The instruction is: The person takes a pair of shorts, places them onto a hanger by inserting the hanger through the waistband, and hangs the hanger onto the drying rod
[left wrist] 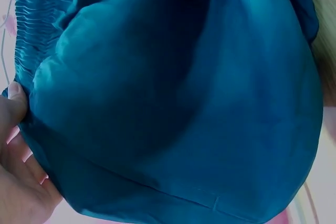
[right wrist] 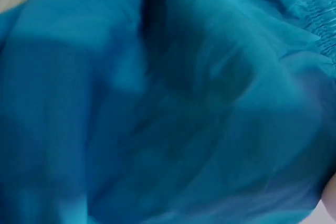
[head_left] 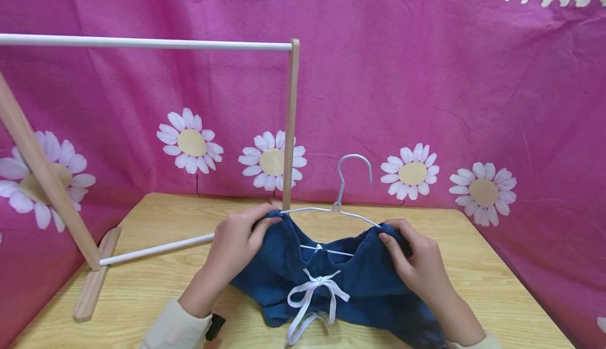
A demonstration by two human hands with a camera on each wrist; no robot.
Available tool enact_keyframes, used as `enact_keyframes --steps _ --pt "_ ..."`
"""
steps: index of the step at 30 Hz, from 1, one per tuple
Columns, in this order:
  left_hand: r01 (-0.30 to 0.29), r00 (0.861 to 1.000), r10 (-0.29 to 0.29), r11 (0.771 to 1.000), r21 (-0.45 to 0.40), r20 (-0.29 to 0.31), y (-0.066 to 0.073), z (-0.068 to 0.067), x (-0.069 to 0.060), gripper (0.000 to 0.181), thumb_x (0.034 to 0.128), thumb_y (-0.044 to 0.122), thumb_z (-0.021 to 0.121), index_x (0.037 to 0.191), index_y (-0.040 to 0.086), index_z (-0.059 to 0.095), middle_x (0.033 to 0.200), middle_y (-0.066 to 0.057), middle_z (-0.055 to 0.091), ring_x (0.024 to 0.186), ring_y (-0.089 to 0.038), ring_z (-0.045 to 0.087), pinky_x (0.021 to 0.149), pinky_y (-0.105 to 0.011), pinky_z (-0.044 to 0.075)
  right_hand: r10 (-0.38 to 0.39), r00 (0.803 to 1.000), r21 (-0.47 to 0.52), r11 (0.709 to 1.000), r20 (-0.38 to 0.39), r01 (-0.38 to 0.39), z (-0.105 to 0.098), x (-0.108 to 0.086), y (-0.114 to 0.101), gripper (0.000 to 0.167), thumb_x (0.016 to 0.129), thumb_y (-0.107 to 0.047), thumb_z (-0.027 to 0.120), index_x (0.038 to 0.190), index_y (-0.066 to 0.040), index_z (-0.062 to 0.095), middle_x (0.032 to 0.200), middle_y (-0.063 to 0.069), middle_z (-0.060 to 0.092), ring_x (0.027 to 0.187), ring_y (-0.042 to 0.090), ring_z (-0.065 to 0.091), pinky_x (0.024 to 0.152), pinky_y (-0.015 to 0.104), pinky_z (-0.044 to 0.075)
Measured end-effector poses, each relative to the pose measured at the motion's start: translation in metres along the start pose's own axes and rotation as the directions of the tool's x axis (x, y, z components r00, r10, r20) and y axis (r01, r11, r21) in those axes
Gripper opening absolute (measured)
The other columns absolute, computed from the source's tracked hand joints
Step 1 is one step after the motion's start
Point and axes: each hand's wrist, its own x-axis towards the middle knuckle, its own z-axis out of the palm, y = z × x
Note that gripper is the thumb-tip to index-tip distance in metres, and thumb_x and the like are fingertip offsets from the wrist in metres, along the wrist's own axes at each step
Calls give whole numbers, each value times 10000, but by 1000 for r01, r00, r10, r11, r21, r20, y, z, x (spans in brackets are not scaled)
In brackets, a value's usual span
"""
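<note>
A pair of dark blue shorts point(head_left: 284, 265) with a gathered elastic waistband and a white drawstring bow point(head_left: 322, 281) hangs between my hands, its lower part over the table. Inside the waist sits a white wire hanger point(head_left: 307, 209), its hook upright above the waistband. My left hand point(head_left: 241, 236) pinches the waistband at the hanger's left end. At the right end, my right hand point(head_left: 416, 259) grips the other waistband corner. Blue cloth fills most of both wrist views; the left thumb point(left wrist: 17, 95) presses the waistband edge. Both hanger tips are hidden by cloth and fingers.
A wooden garment rack with a white top rail point(head_left: 142, 42) stands on the left of the wood-grain table point(head_left: 478, 265). Its right post point(head_left: 291, 122) rises just behind my left hand. A pink curtain point(head_left: 360, 75) printed with daisies hangs behind the table.
</note>
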Motion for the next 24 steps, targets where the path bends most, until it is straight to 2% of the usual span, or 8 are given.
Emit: enact_keyframes --steps 6,9,13,17,20,22,24 --pt "50 998 -51 999 -20 -34 -7 -9 0 237 925 83 736 1151 153 761 1023 -42 777 842 -229 740 747 -418 600 38 999 -14 999 23 -37 -10 -4 7 413 830 103 747 1209 -51 690 1063 75 753 904 57 677 932 65 432" --pt "73 996 -74 997 -22 -49 -8 -13 0 237 926 81 735 1155 137 757 1020 -49 777 812 -218 731 728 -404 599 30 999 -19 999 32 -29 -13 -5 10 391 840 101 737 1206 -30 695 1051 100 754 925 32 682 934 62 426" --pt "81 994 -82 997 -9 -68 -7 -14 0 220 932 109 735 1149 133 759 1023 -50 777 790 -210 723 691 -369 580 9 998 -49 999 65 -6 -14 -7 12 346 868 77 718 1203 -5 690 1061 115 756 912 142 720 942 57 410" --pt "73 994 -72 997 2 -84 -6 -13 0 226 930 119 740 1155 130 759 1036 -54 776 812 -218 731 693 -365 581 28 991 -99 995 130 -15 -14 -7 12 337 942 -2 670 1278 -26 661 1164 134 738 1002 307 728 975 63 359" --pt "65 993 -64 998 7 -94 -5 -11 -1 233 925 117 746 1158 122 758 1041 -60 775 833 -231 737 715 -377 592 65 983 -143 989 170 -41 -14 -7 11 379 994 -47 611 1373 -49 600 1255 168 698 1072 361 704 979 221 460" --pt "60 993 -59 998 8 -98 -4 -11 -1 232 923 114 748 1155 120 759 1041 -60 775 849 -234 740 735 -383 597 80 979 -161 986 186 -50 -14 -7 10 436 1006 -58 595 1438 -63 540 1217 189 708 1059 378 705 945 372 521" --pt "51 994 -50 999 10 -100 -2 -10 0 232 922 116 750 1153 119 760 1043 -59 775 861 -237 743 740 -386 597 88 976 -164 985 197 -56 -14 -8 10 480 1006 -64 598 1476 -84 502 1236 194 698 1066 379 702 919 485 516"
